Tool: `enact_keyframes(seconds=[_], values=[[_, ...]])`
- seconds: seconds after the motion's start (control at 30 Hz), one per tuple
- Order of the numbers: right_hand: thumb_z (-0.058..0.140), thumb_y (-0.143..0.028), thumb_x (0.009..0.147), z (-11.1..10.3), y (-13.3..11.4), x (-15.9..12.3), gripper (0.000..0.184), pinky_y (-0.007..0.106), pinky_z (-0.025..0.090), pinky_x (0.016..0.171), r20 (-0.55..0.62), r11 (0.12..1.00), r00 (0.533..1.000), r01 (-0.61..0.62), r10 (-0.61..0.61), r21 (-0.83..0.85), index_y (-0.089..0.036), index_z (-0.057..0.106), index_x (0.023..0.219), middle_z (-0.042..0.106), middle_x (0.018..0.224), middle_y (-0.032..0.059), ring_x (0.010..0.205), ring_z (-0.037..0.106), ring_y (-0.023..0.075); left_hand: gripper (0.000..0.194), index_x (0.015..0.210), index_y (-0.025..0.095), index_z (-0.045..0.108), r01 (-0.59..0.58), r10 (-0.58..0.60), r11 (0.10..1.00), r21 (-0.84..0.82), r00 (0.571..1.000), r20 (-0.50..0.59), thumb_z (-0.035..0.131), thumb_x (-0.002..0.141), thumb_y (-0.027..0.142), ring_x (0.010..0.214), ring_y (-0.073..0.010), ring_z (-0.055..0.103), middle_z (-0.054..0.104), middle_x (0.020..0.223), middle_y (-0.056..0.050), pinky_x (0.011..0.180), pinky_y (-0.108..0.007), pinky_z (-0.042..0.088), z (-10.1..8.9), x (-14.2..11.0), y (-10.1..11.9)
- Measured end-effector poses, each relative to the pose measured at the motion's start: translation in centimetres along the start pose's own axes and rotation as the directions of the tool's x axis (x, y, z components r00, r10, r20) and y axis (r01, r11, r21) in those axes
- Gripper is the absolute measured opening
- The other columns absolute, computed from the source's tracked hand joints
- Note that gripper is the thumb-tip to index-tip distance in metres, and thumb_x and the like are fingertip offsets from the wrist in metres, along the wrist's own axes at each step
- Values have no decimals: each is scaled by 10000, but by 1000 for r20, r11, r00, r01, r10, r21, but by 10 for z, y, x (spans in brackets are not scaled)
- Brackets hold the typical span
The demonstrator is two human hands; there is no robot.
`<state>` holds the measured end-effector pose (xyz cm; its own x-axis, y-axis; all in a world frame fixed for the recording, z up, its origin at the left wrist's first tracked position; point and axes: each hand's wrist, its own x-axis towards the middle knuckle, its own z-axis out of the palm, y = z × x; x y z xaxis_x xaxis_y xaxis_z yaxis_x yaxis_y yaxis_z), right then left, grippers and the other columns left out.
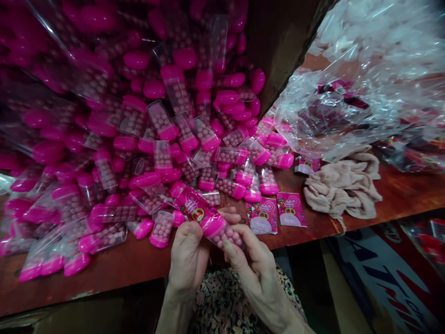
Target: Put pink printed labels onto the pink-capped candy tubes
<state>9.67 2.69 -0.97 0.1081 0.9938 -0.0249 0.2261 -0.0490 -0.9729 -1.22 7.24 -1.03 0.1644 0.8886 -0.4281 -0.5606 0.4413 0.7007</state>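
My right hand is closed on a clear candy container filled with pale pink balls, its thumb lying along the side. The container's pink cap points up and left, against the end of a printed magenta sleeve. My left hand pinches that sleeve between thumb and fingers. Whether the cap sits inside the sleeve I cannot tell. Just past my hands, two flat printed sleeves lie on the table. To the left, a clear container with pink balls stands close to my left hand.
A large heap of pink-capped containers covers the left and back of the brown table. A crumpled beige cloth lies right of the sleeves. Clear plastic bags spread behind it. A printed carton is below the table edge.
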Motion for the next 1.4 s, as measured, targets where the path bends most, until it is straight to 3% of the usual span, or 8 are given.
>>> enact_keyframes(seconds=[0.13,0.33,0.73,0.87,0.97,1.03,1.13,1.4], values=[[469,-279,905,-1,3,2,111,187,420,502,52,1000,998,-28,27,9,-225,556,946,557,655,-36,550,516,104,364,619,162,680,-75,76,996,41,996,-39,752,581,517,873,-286,660,719,745,-86,797,-402,524,-1,1,0],[458,-255,899,4,4,3,149,202,458,534,56,997,998,45,-42,-61,-221,562,1000,642,747,-5,597,577,125,205,726,148,743,-82,86,994,76,995,-42,658,750,333,899,-267,657,729,762,-97,816,-385,511,2,3,-1],[489,-213,886,5,1,-6,299,215,532,687,-17,999,999,37,-37,-2,-251,549,1176,691,1038,38,813,677,162,215,825,185,736,-22,16,999,27,980,196,702,683,342,947,-305,637,728,865,-95,771,-394,516,-3,1,-4],[473,-179,888,11,5,-9,261,198,523,655,-18,999,999,50,-50,-14,-241,543,1131,696,903,14,738,673,143,150,739,170,735,-50,44,997,64,995,90,669,714,302,888,-274,653,726,805,-88,760,-361,517,1,-1,-5],[470,-156,883,16,8,-8,237,193,517,668,-44,993,993,104,-107,-60,-226,532,1100,681,901,20,742,664,137,151,714,165,729,-29,29,1000,-4,998,-59,643,733,287,851,-243,658,720,738,-70,759,-334,514,6,-2,-6],[475,-145,878,18,10,-7,219,187,513,680,-57,989,989,129,-133,-73,-223,529,1075,674,892,15,731,656,128,145,717,166,728,1,-7,998,-62,995,-95,644,728,283,833,-232,660,715,713,-59,761,-329,512,7,-2,-7],[473,-143,884,18,9,-5,205,169,506,669,-36,993,994,102,-105,-63,-224,527,1064,667,878,4,714,646,114,130,726,167,727,3,-9,996,-84,997,-74,641,722,265,832,-233,658,711,712,-54,770,-338,509,8,-1,-6],[475,-173,890,12,0,-8,171,147,492,600,6,996,998,59,-59,-65,-212,536,1045,644,772,-30,633,621,91,174,732,157,723,-156,155,985,80,988,8,559,760,209,898,-236,631,708,744,-58,877,-356,454,4,0,-1]])
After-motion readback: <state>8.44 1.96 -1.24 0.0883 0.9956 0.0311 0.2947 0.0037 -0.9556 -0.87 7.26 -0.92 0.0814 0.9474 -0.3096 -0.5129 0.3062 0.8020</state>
